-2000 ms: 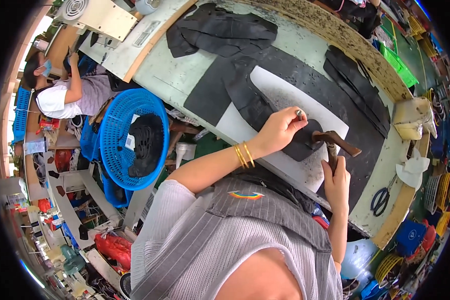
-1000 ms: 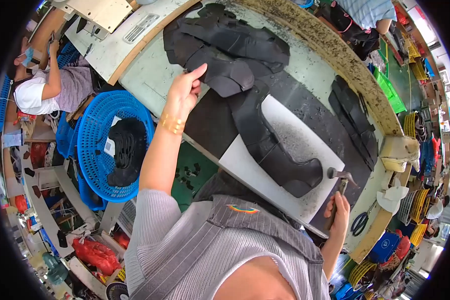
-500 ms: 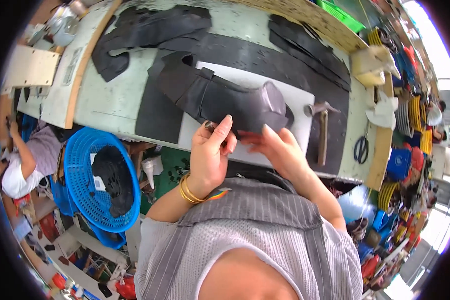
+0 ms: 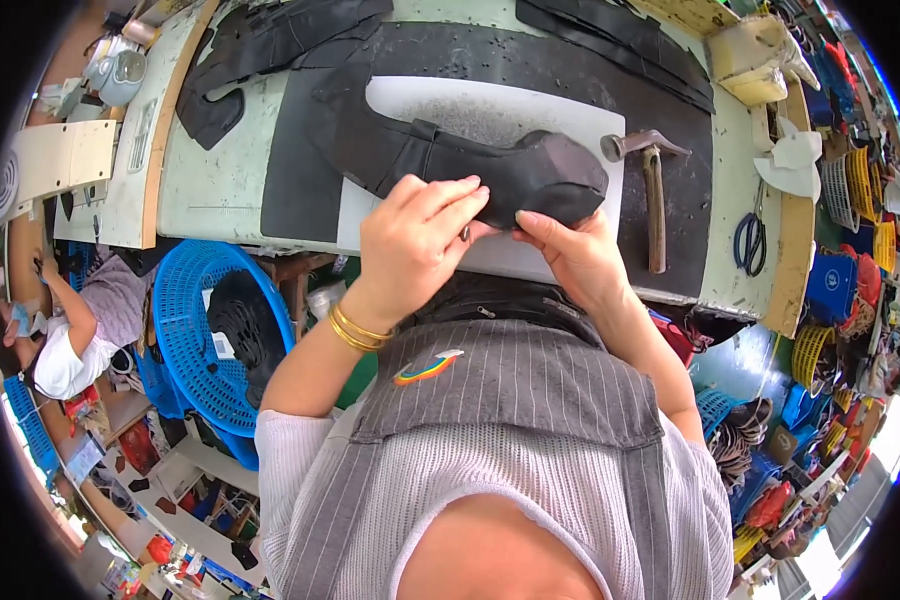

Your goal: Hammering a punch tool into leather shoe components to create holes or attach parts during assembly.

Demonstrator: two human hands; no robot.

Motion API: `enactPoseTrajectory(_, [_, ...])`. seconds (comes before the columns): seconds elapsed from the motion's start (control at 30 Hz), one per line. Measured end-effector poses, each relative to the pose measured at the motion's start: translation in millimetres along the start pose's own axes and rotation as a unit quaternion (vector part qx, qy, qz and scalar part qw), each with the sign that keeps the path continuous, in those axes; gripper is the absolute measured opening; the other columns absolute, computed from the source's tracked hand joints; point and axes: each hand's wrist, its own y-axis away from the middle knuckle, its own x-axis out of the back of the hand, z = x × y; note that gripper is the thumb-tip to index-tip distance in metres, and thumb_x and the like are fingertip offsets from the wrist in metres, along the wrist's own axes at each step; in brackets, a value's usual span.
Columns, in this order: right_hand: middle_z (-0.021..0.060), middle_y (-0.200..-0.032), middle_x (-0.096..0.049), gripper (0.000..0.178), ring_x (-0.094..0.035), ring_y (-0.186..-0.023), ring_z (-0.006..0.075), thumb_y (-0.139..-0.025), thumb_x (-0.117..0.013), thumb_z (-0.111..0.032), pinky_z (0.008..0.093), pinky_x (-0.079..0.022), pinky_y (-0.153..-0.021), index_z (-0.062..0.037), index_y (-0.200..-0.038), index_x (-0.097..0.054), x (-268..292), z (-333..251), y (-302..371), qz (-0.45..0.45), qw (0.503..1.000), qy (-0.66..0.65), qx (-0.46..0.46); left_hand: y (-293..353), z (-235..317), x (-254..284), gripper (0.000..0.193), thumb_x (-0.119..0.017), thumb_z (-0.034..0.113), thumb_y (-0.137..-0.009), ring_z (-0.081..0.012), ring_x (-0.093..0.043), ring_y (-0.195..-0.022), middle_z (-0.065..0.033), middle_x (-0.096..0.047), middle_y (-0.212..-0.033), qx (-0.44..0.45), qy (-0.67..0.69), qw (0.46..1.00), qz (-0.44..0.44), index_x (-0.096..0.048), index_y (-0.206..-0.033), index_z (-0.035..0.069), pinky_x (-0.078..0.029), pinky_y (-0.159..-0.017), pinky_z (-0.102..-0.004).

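A black leather boot upper (image 4: 550, 178) lies across the pale board (image 4: 470, 95), its rounded toe end to the right and its flat, wide part trailing to the left. My left hand (image 4: 420, 235) is closed over the near edge at its middle, the fingers laid across the leather. At the toe end, my right hand (image 4: 580, 250) grips the underside, with the thumb pressed along the near edge and the other fingers mostly hidden beneath. Just right of the toe rests a hammer (image 4: 656, 210) with a wooden handle.
Dark scissors (image 4: 750, 245) lie at the table's right. More black leather pieces (image 4: 300, 40) are spread at the far left, others (image 4: 620, 45) at the far side. A blue basket (image 4: 175, 330) of black pieces stands left of the table. Another person (image 4: 75, 350) sits farther left.
My right hand, earlier spread and blurred below the toe end, now grips it. The left hand's fingers have folded over the upper's near edge. The whole view has shifted slightly.
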Motion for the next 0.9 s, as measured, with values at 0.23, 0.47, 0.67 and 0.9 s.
enactPoseTrajectory(0.23, [0.0041,-0.084,-0.066,0.010,-0.061,-0.074,0.0123,-0.081,-0.066,0.001,0.0256,-0.052,-0.068,-0.0005,-0.090,-0.066,13.1,1.2,-10.1,-0.023,0.991,0.100,0.087,-21.1,-15.1,-4.3,0.023,-0.066,-0.002,-0.067,-0.0186,-0.058,-0.068,-0.0040,-0.066,-0.086,0.027,0.120,0.990,-0.070,-0.069,-0.087,0.006,-0.049,-0.062,-0.0269])
enactPoseTrajectory(0.47, [0.0046,-0.081,-0.066,0.012,-0.060,-0.073,0.0105,-0.080,-0.067,-0.003,0.0238,-0.049,-0.068,0.0020,-0.090,-0.066,14.8,-3.0,-17.6,0.044,0.986,0.138,0.084,-36.4,-14.1,-15.3,0.007,-0.065,0.006,-0.083,-0.0061,-0.044,-0.057,-0.0021,-0.056,-0.073,0.190,0.236,0.950,-0.079,-0.063,-0.084,-0.001,-0.036,-0.051,-0.0215])
enactPoseTrajectory(0.67, [0.0047,-0.091,-0.064,0.021,-0.060,-0.081,0.0107,-0.078,-0.069,-0.005,0.0257,-0.050,-0.070,0.0018,-0.096,-0.061,-3.8,-3.7,-19.4,0.007,0.985,0.100,0.138,-41.6,-8.8,-26.3,0.012,-0.063,0.013,-0.087,-0.0005,-0.035,-0.054,0.0074,-0.045,-0.059,0.273,0.310,0.907,-0.079,-0.060,-0.084,0.002,-0.026,-0.046,-0.0200])
enactPoseTrajectory(0.9, [0.0064,-0.090,-0.062,0.024,-0.059,-0.079,0.0126,-0.078,-0.067,-0.002,0.0269,-0.050,-0.069,0.0032,-0.100,-0.058,3.6,14.9,-31.5,0.088,0.980,0.094,0.151,-46.6,-5.2,-32.0,0.013,-0.060,0.014,-0.089,-0.0016,-0.036,-0.055,0.0057,-0.046,-0.060,0.258,0.287,0.919,-0.082,-0.056,-0.083,0.002,-0.030,-0.048,-0.0207])
